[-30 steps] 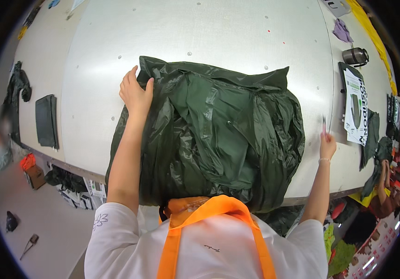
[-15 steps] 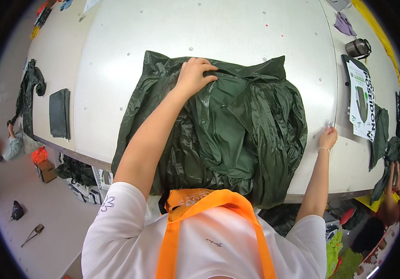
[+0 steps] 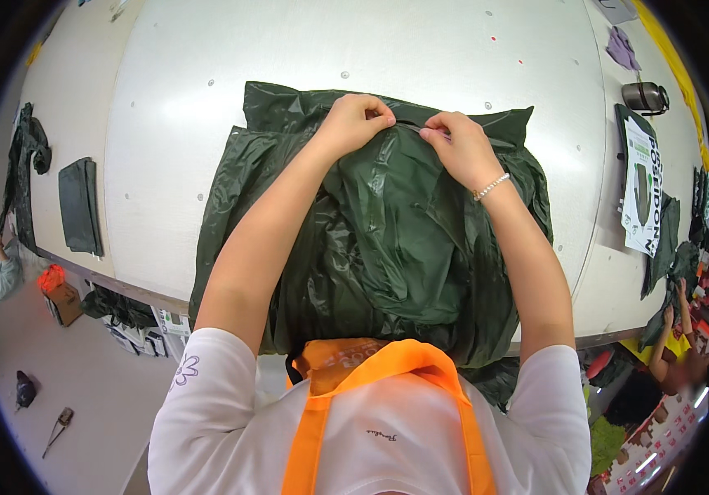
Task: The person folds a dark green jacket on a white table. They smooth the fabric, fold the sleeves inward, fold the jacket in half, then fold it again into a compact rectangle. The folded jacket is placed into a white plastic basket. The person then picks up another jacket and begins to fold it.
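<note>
A dark green, shiny waterproof garment lies in folds on the pale table, its far band spread out to two corners and its near part hanging toward my body. My left hand pinches the edge of an opening at the middle of that band. Close beside it, my right hand is closed at the fingertips over the same opening. Whatever small thing sits between those fingertips is too small to name.
On the left of the table lie a folded green garment and a crumpled one. To the right are a metal flask, a purple cloth and a printed white package. Other people work at both sides.
My right hand has come from the table's right side, where it held a small clear thing, to the garment's opening beside my left hand. The left hand still pinches the band.
</note>
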Available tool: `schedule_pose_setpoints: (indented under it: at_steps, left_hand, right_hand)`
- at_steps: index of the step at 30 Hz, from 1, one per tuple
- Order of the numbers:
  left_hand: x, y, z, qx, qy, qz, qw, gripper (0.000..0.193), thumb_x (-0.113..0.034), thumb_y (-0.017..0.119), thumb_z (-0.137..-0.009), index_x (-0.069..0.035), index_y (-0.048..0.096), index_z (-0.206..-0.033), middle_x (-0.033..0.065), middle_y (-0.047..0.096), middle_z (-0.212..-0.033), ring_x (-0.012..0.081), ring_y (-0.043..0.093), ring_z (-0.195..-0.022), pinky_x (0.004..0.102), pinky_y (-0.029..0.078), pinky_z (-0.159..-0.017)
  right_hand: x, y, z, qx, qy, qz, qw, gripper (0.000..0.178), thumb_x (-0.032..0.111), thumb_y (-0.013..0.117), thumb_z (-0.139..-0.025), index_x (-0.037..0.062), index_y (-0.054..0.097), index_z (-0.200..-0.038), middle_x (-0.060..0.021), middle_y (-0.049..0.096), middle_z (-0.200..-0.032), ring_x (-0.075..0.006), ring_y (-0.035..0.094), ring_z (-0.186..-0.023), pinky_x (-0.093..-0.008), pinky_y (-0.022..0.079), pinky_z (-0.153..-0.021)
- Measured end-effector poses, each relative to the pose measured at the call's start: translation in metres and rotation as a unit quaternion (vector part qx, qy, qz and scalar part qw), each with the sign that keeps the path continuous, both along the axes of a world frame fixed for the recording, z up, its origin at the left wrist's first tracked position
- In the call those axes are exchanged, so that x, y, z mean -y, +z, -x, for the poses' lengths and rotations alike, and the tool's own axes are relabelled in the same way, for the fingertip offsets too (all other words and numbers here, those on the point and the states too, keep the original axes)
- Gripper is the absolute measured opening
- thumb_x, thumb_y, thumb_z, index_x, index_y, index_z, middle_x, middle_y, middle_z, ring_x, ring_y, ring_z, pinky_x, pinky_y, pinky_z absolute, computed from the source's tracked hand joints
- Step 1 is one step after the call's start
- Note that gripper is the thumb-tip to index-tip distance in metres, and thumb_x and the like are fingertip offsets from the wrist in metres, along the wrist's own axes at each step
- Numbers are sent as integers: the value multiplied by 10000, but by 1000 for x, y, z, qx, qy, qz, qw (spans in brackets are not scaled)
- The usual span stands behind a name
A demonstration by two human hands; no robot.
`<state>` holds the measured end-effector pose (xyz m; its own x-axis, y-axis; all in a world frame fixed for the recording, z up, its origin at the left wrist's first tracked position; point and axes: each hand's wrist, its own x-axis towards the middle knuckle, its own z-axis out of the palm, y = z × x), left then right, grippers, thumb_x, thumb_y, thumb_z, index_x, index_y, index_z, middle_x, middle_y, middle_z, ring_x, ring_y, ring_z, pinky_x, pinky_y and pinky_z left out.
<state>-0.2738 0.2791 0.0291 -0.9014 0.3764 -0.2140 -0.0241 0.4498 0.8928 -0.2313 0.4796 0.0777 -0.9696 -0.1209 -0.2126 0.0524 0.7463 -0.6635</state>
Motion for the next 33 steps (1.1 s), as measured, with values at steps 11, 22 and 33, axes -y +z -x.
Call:
schedule_pose_setpoints:
  at_steps: [11, 22, 33]
  left_hand:
    - [2, -6, 4, -47, 0, -6, 999, 127, -136, 667, -808, -20, 664, -859, 70, 607, -902, 163, 588, -773, 278, 476, -725]
    - [1, -6, 4, -49, 12, -3, 999, 137, -138, 665, -814, -18, 670, -881, 62, 626, -877, 148, 590, -777, 276, 472, -739]
    - [2, -10, 5, -51, 3, -13, 999, 152, -147, 666, -817, -13, 666, -889, 69, 640, -853, 144, 594, -773, 273, 474, -728]
  right_hand:
    - [16, -9, 20, -5, 63, -29, 998, 219, 238, 660, -816, 32, 672, -892, -143, 629, -913, -303, 615, -835, -374, 488, -748]
    - [18, -10, 23, -34, 95, -63, 993, 226, 258, 638, -828, 42, 676, -883, -122, 631, -922, -307, 611, -830, -384, 484, -740]
    - [22, -8, 25, -15, 106, -88, 990, 237, 269, 641, -826, 45, 674, -898, -120, 631, -941, -304, 609, -878, -384, 485, -763]
